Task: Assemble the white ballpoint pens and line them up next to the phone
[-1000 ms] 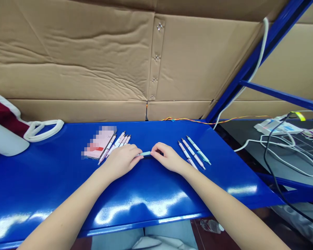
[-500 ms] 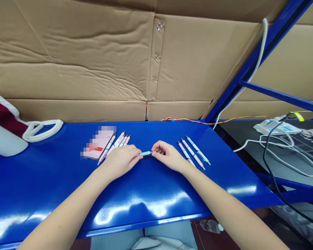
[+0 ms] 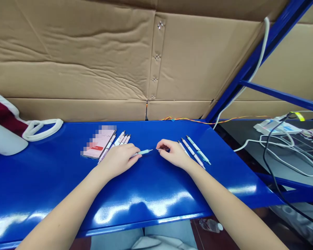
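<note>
Cardboard wall: creased brown sheets are set upright behind the work; a vertical strip is pinned over the seam.
Blue table: glossy, with light reflected along its near edge; it is flanked at the right by a blue frame.
Pale green pen: held roughly level over the middle of the table, its thin tip pointed towards the right hand; its rear part is hidden by the left hand.
Left hand: thumb and fingers are clamped on the pale green pen.
Right hand: thumb and forefinger are pinched together on a small piece, too small to be made out; a short gap is left between it and the pen's tip.
Left pens: several pale ones are laid close together, partly covered by the left hand.
Phone: laid just beside these pens, pink, partly blurred in blocks.
Right pens: three are laid slantwise, side by side; two pinkish, one green. The nearest to the right hand is partly hidden by it.
Far left: a white cylinder is seen in front of maroon cloth.
Far right: cables are looped over a dark surface.
</note>
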`<state>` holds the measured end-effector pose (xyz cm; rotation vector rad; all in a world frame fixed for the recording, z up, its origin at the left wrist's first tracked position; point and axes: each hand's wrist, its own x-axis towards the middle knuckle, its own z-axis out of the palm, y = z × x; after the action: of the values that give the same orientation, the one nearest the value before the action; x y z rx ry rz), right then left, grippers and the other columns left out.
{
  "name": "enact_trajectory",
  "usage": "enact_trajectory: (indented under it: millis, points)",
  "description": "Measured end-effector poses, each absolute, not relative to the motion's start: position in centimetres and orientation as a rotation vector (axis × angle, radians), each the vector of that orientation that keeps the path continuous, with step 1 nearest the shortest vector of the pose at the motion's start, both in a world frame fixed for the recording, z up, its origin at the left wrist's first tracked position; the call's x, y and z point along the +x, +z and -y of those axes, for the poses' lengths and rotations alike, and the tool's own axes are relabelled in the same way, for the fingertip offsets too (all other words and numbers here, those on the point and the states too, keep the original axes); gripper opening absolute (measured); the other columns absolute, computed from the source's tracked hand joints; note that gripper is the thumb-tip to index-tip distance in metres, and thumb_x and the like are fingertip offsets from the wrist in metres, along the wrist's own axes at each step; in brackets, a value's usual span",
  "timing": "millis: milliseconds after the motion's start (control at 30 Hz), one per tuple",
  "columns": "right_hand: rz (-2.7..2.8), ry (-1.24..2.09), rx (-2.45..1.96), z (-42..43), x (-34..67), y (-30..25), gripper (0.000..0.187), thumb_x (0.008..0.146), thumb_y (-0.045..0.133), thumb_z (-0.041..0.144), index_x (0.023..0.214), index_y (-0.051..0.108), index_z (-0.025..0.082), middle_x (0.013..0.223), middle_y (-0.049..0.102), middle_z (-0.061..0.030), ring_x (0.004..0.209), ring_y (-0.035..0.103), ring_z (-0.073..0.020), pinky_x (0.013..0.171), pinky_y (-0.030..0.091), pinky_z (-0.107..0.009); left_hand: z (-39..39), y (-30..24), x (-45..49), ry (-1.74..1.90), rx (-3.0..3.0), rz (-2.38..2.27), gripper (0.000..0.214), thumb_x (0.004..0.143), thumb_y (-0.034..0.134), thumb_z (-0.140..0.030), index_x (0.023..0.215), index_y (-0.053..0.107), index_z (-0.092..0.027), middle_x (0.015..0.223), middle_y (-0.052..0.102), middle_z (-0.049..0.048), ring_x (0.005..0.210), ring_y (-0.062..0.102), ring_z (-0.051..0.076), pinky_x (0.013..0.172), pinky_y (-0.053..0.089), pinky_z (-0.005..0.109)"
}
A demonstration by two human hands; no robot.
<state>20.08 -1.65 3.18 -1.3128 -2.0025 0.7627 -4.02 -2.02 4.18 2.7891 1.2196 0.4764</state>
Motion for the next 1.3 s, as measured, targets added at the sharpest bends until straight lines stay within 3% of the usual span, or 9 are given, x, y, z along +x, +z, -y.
enact_trajectory:
  millis: [200, 400, 667, 967, 1067, 1233, 1300]
  points:
    - [1.998, 0.793, -1.315, 1.8, 19.2, 2.3, 0.014, 0.071, 0.049, 0.012, 0.078, 0.059, 0.017, 0.073, 0.059, 0.0001, 0.061, 0.051, -0.0115, 0.06, 0.042, -0.025, 2.2, 4.1, -3.5, 0.515, 2.696, -1.254, 0.023, 0.091, 0.043, -0.032, 0.1, 0.06, -0.02, 0.094, 0.065, 0.0038, 0.084, 0.062, 0.018, 0.074, 0.047, 0.028]
    - [1.691, 1.229, -1.117, 2.7, 16.3, 0.9, 0.015, 0.073, 0.061, 0.023, 0.086, 0.054, 0.019, 0.075, 0.06, 0.001, 0.069, 0.058, -0.0121, 0.068, 0.048, -0.028, 2.7, 3.4, -2.4, 0.575, 2.496, -1.256, 0.019, 0.089, 0.041, -0.029, 0.098, 0.054, -0.019, 0.093, 0.061, 0.0046, 0.081, 0.059, 0.018, 0.072, 0.046, 0.03]
    - [1.471, 1.422, -1.096, 2.8, 15.8, 0.6, 0.026, 0.068, 0.07, 0.031, 0.078, 0.05, 0.02, 0.069, 0.063, 0.0016, 0.062, 0.06, -0.0125, 0.047, 0.046, -0.021, 2.7, 3.6, -2.3, 0.458, 2.53, -1.152, 0.021, 0.091, 0.039, -0.028, 0.089, 0.057, -0.019, 0.086, 0.056, 0.0038, 0.077, 0.056, 0.017, 0.072, 0.044, 0.029]
    - [1.501, 1.574, -1.053, 2.4, 16.5, 1.1, 0.018, 0.07, 0.067, 0.027, 0.08, 0.055, 0.017, 0.065, 0.064, 0.0008, 0.06, 0.061, -0.0119, 0.049, 0.049, -0.022, 2.6, 3.4, -2.6, 0.473, 2.589, -1.115, 0.019, 0.091, 0.04, -0.026, 0.088, 0.058, -0.019, 0.087, 0.056, 0.0035, 0.075, 0.055, 0.015, 0.07, 0.043, 0.027]
    - [1.667, 1.442, -1.159, 2.2, 17.6, 1.5, 0.012, 0.074, 0.062, 0.023, 0.083, 0.06, 0.016, 0.066, 0.064, 0.0003, 0.058, 0.06, -0.0118, 0.051, 0.049, -0.024, 2.6, 3.4, -2.6, 0.483, 2.597, -1.158, 0.02, 0.091, 0.039, -0.026, 0.089, 0.058, -0.018, 0.086, 0.056, 0.0037, 0.076, 0.056, 0.016, 0.069, 0.043, 0.028]
    - [2.178, 0.558, -1.301, 1.2, 19.7, 2.0, 0.01, 0.079, 0.059, 0.017, 0.083, 0.068, 0.018, 0.082, 0.065, -0.0044, 0.079, 0.06, -0.0171, 0.078, 0.047, -0.034, 2.4, 3.4, -2.7, 0.457, 2.595, -1.191, 0.022, 0.091, 0.04, -0.028, 0.095, 0.059, -0.019, 0.089, 0.058, 0.0036, 0.079, 0.057, 0.017, 0.072, 0.044, 0.028]
    - [2.312, 0.377, -1.334, 1.0, 20.2, 2.0, 0.013, 0.081, 0.058, 0.017, 0.086, 0.07, 0.018, 0.086, 0.064, -0.0062, 0.085, 0.058, -0.0192, 0.083, 0.045, -0.036, 2.4, 3.3, -2.7, 0.447, 2.595, -1.198, 0.022, 0.092, 0.04, -0.029, 0.096, 0.06, -0.019, 0.09, 0.058, 0.0036, 0.079, 0.057, 0.017, 0.072, 0.044, 0.029]
